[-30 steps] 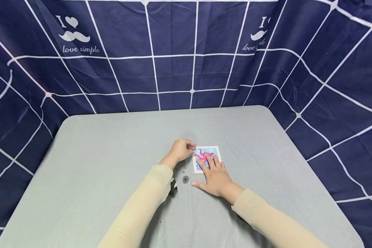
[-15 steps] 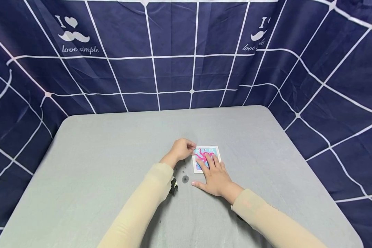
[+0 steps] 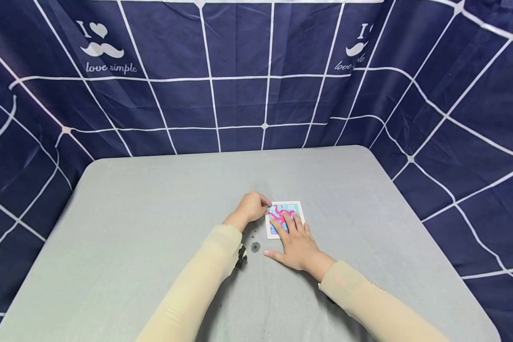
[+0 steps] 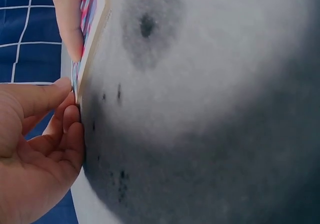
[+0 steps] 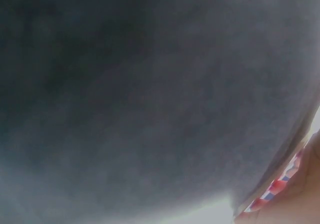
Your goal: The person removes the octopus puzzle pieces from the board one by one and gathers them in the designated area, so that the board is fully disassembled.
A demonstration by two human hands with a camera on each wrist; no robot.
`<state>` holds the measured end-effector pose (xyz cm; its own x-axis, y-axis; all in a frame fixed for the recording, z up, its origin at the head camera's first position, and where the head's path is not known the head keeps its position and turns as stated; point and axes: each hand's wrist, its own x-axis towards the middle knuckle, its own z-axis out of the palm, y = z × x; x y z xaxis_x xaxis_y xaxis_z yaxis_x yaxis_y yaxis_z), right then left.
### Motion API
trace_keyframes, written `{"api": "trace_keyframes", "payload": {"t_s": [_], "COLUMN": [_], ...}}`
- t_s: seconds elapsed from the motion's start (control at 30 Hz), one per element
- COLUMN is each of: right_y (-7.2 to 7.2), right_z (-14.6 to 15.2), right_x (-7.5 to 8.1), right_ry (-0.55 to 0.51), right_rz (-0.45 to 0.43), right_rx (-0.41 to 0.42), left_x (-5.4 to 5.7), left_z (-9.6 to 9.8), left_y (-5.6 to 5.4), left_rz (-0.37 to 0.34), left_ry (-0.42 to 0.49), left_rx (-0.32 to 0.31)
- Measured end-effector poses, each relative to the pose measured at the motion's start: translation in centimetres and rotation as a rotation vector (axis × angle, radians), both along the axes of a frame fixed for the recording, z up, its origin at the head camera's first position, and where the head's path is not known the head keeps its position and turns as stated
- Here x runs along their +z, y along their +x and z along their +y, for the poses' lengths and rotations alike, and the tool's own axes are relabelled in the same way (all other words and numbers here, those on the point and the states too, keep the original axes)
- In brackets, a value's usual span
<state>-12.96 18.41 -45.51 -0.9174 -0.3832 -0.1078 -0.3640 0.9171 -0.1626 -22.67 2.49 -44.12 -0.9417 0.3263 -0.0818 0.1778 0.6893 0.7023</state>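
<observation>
A small picture board [image 3: 288,207] with a white border and a pink octopus on blue lies on the grey table. My left hand [image 3: 250,207] is at its far left corner. Seen from the left wrist, the thumb of that hand [image 4: 42,149] and its curled fingers pinch the corner of the board [image 4: 91,38]. My right hand [image 3: 299,244] rests flat over the picture's lower right part, fingers spread, thumb on the cloth. It hides part of the octopus. The right wrist view is mostly dark cloth, with a strip of the coloured picture [image 5: 277,186] beside a finger.
A grey cloth covers the table [image 3: 154,213]. A dark round stain [image 3: 255,247] and several small specks mark it just left of the board. Navy curtains [image 3: 239,99] with white grid lines stand behind and on both sides.
My left hand has shifted very slightly right, closer in on the board's corner. The right hand and the board stay where they were.
</observation>
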Motion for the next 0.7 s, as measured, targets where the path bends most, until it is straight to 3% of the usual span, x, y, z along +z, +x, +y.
{"api": "trace_keyframes", "payload": {"t_s": [0.4,0.7], "right_y": [-0.07,-0.08], "right_z": [0.26,0.16], "right_x": [-0.45,-0.2], "right_ry": [-0.03,-0.028], "right_rz": [0.043,0.022], "right_rx": [0.022,0.015], "left_x": [-0.37,-0.56], "left_z": [-0.05,-0.11], "left_y": [-0.1,-0.22], "left_rz": [-0.015,-0.035], "left_ry": [0.016,0.027], "left_rx": [0.039,0.04]}}
